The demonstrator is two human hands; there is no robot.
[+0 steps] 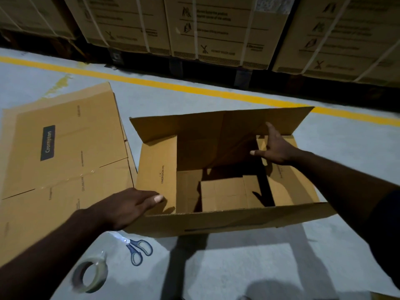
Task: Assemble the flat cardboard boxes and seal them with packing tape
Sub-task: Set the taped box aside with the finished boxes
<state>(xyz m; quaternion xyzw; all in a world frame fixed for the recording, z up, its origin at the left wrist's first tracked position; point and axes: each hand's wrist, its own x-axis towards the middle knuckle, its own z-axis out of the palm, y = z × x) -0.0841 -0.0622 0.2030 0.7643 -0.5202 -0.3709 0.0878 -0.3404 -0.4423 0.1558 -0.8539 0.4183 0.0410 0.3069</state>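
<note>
An opened-up brown cardboard box (216, 221) stands on the floor in the middle, its top flaps spread outward and the inner bottom flaps visible. My left hand (127, 207) rests with straight fingers on the box's left flap near its front corner. My right hand (275, 150) reaches over the right side with fingers spread, touching the far flap and right flap. A stack of flat cardboard boxes (65, 152) marked "Crompton" lies to the left. A roll of clear packing tape (91, 276) sits on the floor at the front left.
Blue-handled scissors (136, 249) lie on the floor between the tape and the box. A yellow floor line (194, 88) runs behind the box. Strapped cartons (216, 31) stand on pallets along the back. Grey floor extends to the right and front.
</note>
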